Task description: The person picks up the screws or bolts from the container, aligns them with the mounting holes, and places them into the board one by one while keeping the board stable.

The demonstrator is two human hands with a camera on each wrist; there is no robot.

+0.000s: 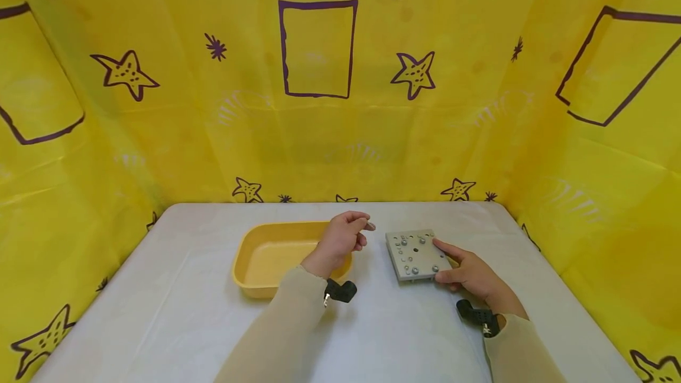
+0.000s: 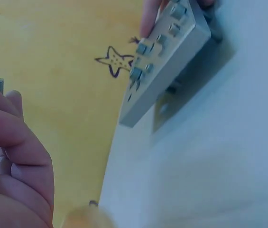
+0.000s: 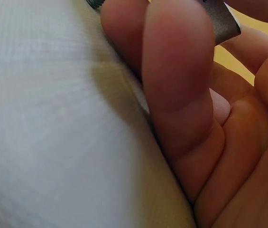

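My left hand [image 1: 339,240] is over the right end of the yellow tray, pinching a small metal screw [image 1: 369,226]. In the left wrist view the threaded end of the screw [image 2: 0,85] pokes up past the fingertips. To the right, my right hand [image 1: 470,273] grips the right edge of a square grey metal plate [image 1: 404,259], thumb at the near corner and a finger along the top. Several bolts stand on the plate's upper face, and bolt ends show under it. In the right wrist view, curled fingers hide most of the plate [image 3: 226,28].
The yellow plastic tray [image 1: 252,289] stands on the white-covered table [image 1: 175,312], left of the plate; the left forearm partly covers it. Yellow curtains [image 1: 319,135] with drawn stars enclose the back and both sides.
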